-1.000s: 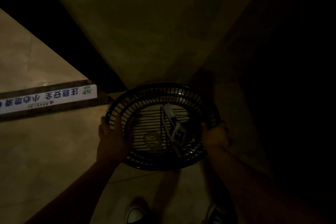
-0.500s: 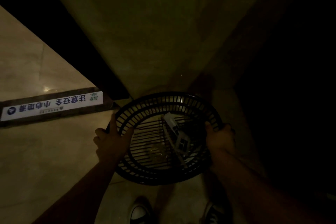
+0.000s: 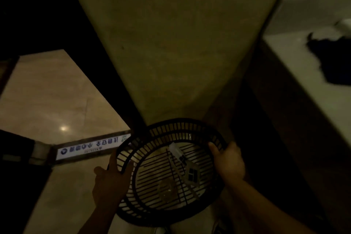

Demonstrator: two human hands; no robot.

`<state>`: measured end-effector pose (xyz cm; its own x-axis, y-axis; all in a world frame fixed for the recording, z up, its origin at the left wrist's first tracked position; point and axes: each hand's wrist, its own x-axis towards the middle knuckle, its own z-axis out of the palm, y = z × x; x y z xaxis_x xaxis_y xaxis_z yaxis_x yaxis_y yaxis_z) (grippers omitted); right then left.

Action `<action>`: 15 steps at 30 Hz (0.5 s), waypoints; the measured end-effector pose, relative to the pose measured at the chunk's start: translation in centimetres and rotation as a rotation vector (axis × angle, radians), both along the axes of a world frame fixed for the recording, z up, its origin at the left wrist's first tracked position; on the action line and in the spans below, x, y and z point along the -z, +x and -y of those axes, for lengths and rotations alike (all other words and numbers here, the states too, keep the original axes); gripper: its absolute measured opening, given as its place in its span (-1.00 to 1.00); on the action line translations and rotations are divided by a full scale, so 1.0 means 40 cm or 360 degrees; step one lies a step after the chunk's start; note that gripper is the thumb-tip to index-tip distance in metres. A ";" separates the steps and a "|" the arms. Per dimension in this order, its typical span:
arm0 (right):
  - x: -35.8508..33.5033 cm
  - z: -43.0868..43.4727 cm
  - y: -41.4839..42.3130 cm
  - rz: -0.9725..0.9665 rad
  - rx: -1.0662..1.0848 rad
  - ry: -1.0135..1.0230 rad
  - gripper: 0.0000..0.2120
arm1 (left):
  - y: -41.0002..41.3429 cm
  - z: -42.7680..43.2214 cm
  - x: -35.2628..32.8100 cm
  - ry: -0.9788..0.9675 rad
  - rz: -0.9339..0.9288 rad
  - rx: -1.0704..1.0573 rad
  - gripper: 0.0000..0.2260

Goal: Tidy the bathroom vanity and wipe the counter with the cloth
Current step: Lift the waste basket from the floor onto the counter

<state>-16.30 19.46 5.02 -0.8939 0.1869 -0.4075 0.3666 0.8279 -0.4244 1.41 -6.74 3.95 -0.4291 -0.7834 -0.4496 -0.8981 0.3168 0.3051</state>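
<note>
The scene is very dim. I hold a round black slatted plastic basket [image 3: 171, 125] above the floor, low in the middle of the view. My left hand [image 3: 110, 184] grips its left rim and my right hand [image 3: 230, 163] grips its right rim. Inside the basket lie a small pale tube or packet with dark labels [image 3: 185, 163] and a clear crumpled wrapper [image 3: 167, 189]. At the right edge a pale vanity counter [image 3: 296, 66] shows, with a dark cloth [image 3: 334, 59] lying on it.
A wide beige wall or pillar [image 3: 171, 34] rises straight ahead. A floor strip with blue characters [image 3: 91, 147] crosses the tiled floor [image 3: 49, 100] at the left. A dark cabinet front [image 3: 275, 129] runs below the counter. My shoes show faintly at the bottom edge.
The view has swung up and to the right, bringing the counter and dark cloth into sight. The basket has risen and tilted slightly in both hands.
</note>
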 end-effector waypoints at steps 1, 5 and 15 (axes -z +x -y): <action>-0.058 0.003 -0.001 -0.0046 -0.0030 -0.0004 -0.36 | 0.004 0.008 -0.057 -0.0035 -0.0020 0.0004 -0.22; -0.277 0.000 -0.005 -0.0219 -0.0130 -0.0065 -0.44 | 0.032 0.024 -0.259 -0.0190 -0.0122 0.0096 -0.27; -0.655 -0.045 -0.032 -0.0673 -0.0253 -0.0256 -0.55 | 0.050 -0.021 -0.618 -0.0431 -0.0312 0.0130 -0.23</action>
